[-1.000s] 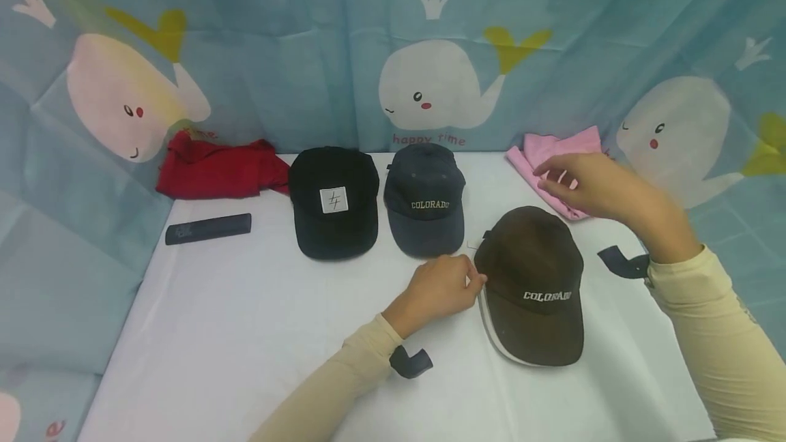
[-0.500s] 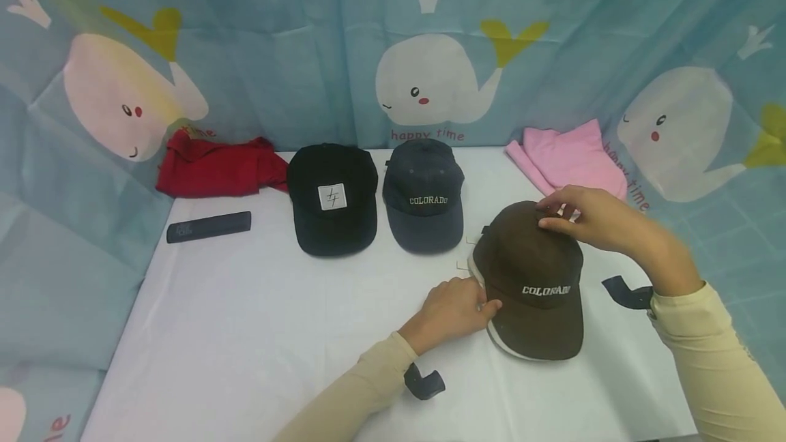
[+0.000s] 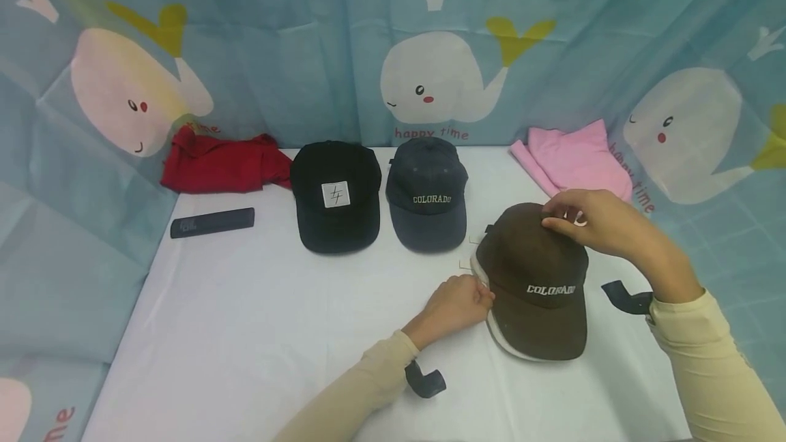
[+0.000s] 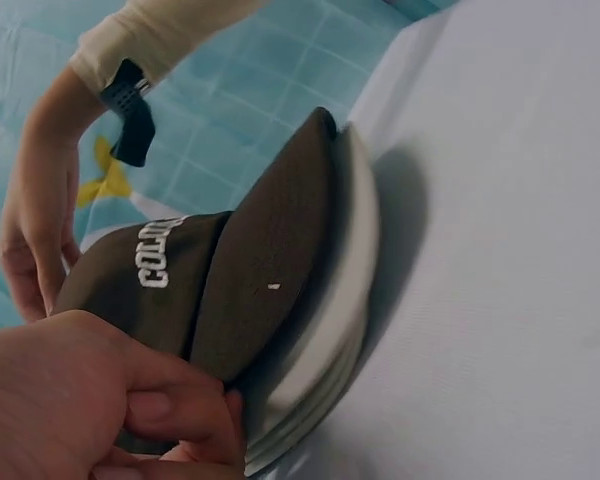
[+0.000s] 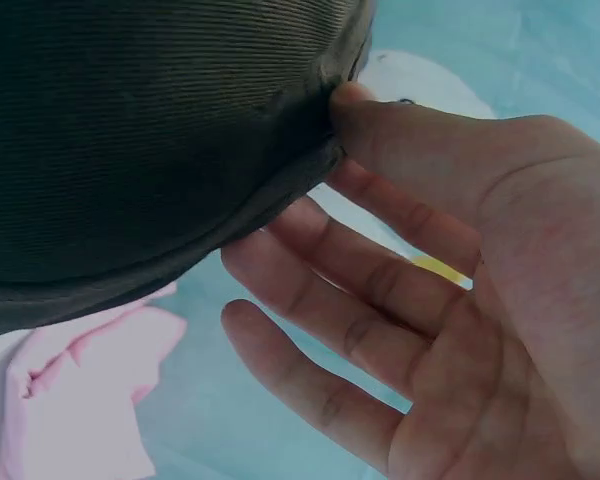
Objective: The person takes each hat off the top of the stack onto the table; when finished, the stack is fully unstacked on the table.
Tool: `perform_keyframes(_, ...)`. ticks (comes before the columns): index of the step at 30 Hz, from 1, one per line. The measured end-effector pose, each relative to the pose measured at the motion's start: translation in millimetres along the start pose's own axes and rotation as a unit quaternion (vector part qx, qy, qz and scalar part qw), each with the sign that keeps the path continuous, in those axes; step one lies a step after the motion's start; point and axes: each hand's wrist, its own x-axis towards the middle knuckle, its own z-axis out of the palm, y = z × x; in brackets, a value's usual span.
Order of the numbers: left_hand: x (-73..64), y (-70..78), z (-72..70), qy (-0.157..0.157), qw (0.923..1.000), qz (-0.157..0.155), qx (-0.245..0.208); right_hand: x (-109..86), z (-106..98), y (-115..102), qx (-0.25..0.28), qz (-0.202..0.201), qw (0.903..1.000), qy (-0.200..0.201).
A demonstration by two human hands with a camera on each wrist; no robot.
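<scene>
A brown cap (image 3: 534, 292) with white COLORADO lettering sits on top of several white caps, whose pale brims (image 4: 325, 345) show beneath its own in the left wrist view. My left hand (image 3: 454, 305) pinches the brown cap's left edge where brim meets crown; its fingertips are partly hidden. At the top of the crown, my right hand (image 3: 595, 220) pinches the brown fabric between thumb and fingers. In the right wrist view the thumb (image 5: 420, 140) presses on the cap's edge, and the outer fingers stay spread and loosely bent.
A black cap (image 3: 336, 227) and a navy COLORADO cap (image 3: 426, 213) stand side by side at the back. Folded red cloth (image 3: 215, 166) and a dark flat bar (image 3: 212, 223) lie left; folded pink cloth (image 3: 577, 159) lies back right. A whale-print curtain (image 3: 295, 67) borders the white table (image 3: 264, 340).
My right hand has come from over the pink cloth to the brown cap's crown and taken hold. My left hand has slid slightly nearer along the cap's left edge.
</scene>
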Motion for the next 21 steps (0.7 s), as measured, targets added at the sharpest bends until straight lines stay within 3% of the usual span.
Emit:
perform_keyframes(5, 3.1, -1.8, -7.0, -0.016, 0.9982, -0.002, -0.058, -2.2, -12, -8, -0.017, -0.003, 0.9997, 0.018)
perform_keyframes(13, 3.3, 10.0, -21.4, -0.045, 0.9895, 0.017, -0.136, 6.5, -46, -30, -0.049, 0.015, 0.9985, 0.019)
perform_keyframes(21, 4.6, 23.6, -33.7, -0.029, 0.9836, 0.027, -0.176, 16.1, -72, -42, -0.075, 0.041, 0.9963, 0.013)
